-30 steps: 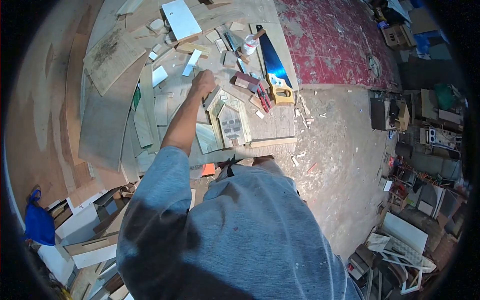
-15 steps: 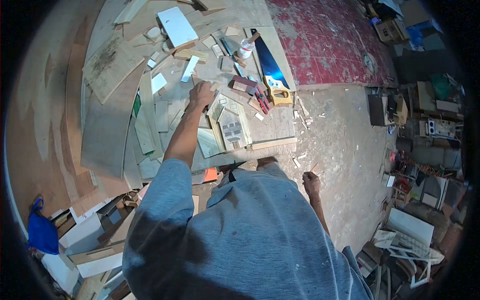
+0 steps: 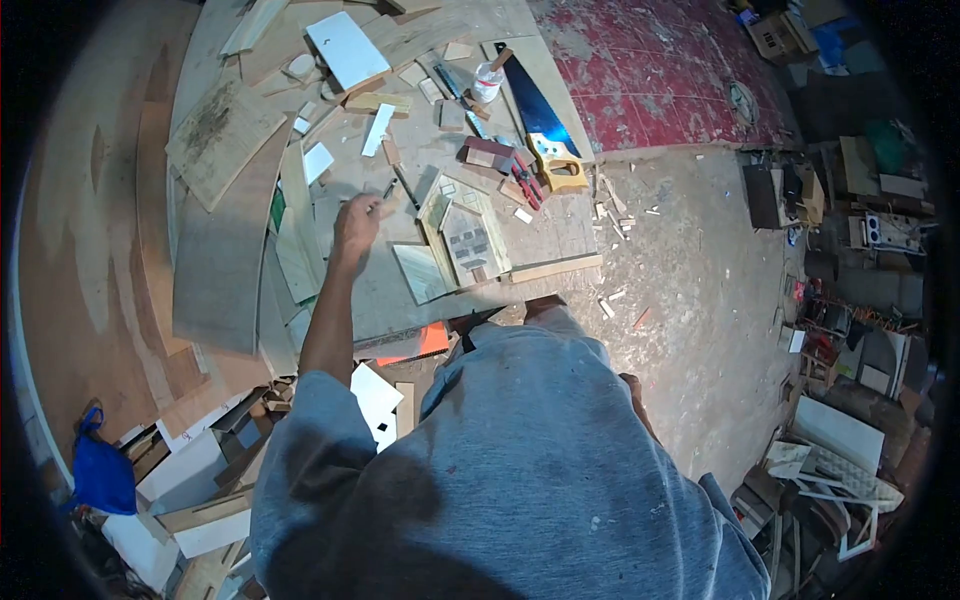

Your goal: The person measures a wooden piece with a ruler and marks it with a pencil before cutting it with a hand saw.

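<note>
Reaching out over a cluttered bench (image 3: 560, 225), the left hand (image 3: 357, 222) pinches a thin dark stick, perhaps a pencil (image 3: 389, 188), between fingers drawn close together; the stick is too small to name for sure. Just right of the hand lies a flat little wooden house (image 3: 465, 235), pale plywood with a peaked top and a grey patterned panel in its middle, and a loose pale wedge (image 3: 418, 272) rests against its lower left side. Beyond it are a saw (image 3: 535, 120) with a blue blade and yellow handle, red-handled pliers (image 3: 527, 180), a small white bottle (image 3: 487, 85), a white board (image 3: 347, 48) and many rough offcuts, flat and mostly rectangular. The bench top is worn, dusty ply; a long grey plank (image 3: 215, 260) leans over its left edge. The floor to the right is gritty concrete strewn with chips, with red flaking paint farther off. The grey shirt (image 3: 500, 470) fills the lower frame and hides the right arm; only a bit of the right hand (image 3: 634, 385) shows at its edge, fingers impossible to make out.
</note>
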{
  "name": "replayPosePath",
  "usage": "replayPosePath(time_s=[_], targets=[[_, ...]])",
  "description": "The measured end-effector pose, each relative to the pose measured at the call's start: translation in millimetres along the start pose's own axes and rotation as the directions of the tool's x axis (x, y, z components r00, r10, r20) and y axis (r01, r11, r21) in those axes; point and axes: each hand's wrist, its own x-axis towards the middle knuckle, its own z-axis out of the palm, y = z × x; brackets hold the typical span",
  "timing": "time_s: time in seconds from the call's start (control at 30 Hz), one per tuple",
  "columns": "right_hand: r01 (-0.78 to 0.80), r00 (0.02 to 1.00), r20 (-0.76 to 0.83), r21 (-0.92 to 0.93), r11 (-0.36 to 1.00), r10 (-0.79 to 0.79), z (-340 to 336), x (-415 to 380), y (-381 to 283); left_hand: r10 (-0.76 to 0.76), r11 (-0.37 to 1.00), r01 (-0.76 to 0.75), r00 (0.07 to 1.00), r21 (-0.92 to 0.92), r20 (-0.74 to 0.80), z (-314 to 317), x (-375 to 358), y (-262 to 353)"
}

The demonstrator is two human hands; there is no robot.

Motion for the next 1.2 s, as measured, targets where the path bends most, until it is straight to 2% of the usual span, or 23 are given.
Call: replayPosePath(time_s=[0.03, 0.07, 0.1, 0.17, 0.27, 0.33, 0.4, 0.47, 0.53, 0.6, 0.67, 0.77, 1.0, 1.07, 1.2], targets=[[0.113, 0.992, -0.014, -0.277, 0.954, -0.121, -0.7, 6.2, -7.7, 0.098, 0.995, -0.098, 0.995, -0.001, 0.035, 2.4, -12.4, -3.3], [0.129, 0.991, 0.003, -0.282, 0.951, -0.133, -0.3, 12.8, -16.5, 0.191, 0.982, -0.191, 0.979, -0.003, 0.068, 2.9, -24.4, -8.0], [0.117, 0.992, -0.02, -0.25, 0.961, -0.126, -4.6, 13.5, -35.6, 0.176, 0.984, -0.177, 0.983, 0.01, 0.059, 0.9, -34.1, -4.6], [0.109, 0.992, -0.036, -0.22, 0.969, -0.12, -15.2, 10.0, -75.0, 0.228, 0.973, -0.231, 0.959, 0.001, 0.169, 2.0, -50.3, 15.2], [0.15, 0.984, -0.073, -0.155, 0.976, -0.162, -21.8, 3.4, -133.4, 0.198, 0.98, -0.197, 0.967, -0.023, 0.161, 5.9, -62.3, 30.3], [0.27, 0.961, -0.067, 0.006, 0.963, -0.269, -23.9, 1.6, -154.3, 0.229, 0.973, -0.227, 0.962, -0.027, 0.15, 16.3, -60.3, 21.6], [0.301, 0.95, -0.087, -0.005, 0.954, -0.301, -24.2, -7.0, -166.1, 0.224, 0.97, -0.238, 0.954, 0.047, 0.201, 21.1, -59.2, 16.8], [0.354, 0.929, -0.103, -0.02, 0.935, -0.354, -22.2, -11.4, -168.5, 0.213, 0.974, -0.224, 0.957, 0.038, 0.196, 19.2, -61.1, 16.1], [0.344, 0.933, -0.085, -0.063, 0.937, -0.348, -13.3, -0.6, -144.0, 0.204, 0.976, -0.214, 0.96, 0.032, 0.193, 15.1, -61.5, 15.6], [0.332, 0.938, -0.066, -0.107, 0.937, -0.34, -2.5, 13.0, -105.5, 0.113, 0.977, -0.074, 0.976, -0.201, 0.187, 14.5, -63.0, 11.6], [0.219, 0.975, 0.014, -0.229, 0.949, -0.221, 6.5, 21.2, -68.4, 0.104, 0.973, -0.057, 0.974, -0.222, 0.202, 15.1, -65.9, 7.7], [0.183, 0.983, 0.085, -0.314, 0.932, -0.165, 10.8, 16.9, -31.4, 0.103, 0.972, -0.054, 0.973, -0.23, 0.207, 24.3, -67.3, 0.2], [0.168, 0.985, 0.072, -0.269, 0.948, -0.154, 8.4, 7.6, -38.8, 0.108, 0.978, -0.069, 0.975, -0.198, 0.194, 24.0, -68.3, 0.6], [0.29, 0.954, -0.032, -0.143, 0.946, -0.298, 16.6, 20.2, -42.3, 0.122, 0.978, -0.089, 0.977, -0.19, 0.174, 22.2, -67.0, 0.2], [0.371, 0.928, -0.022, -0.039, 0.928, -0.372, 20.6, 46.7, -57.0, 0.156, 0.984, -0.135, 0.969, -0.116, 0.191, 18.7, -65.4, 4.0]])
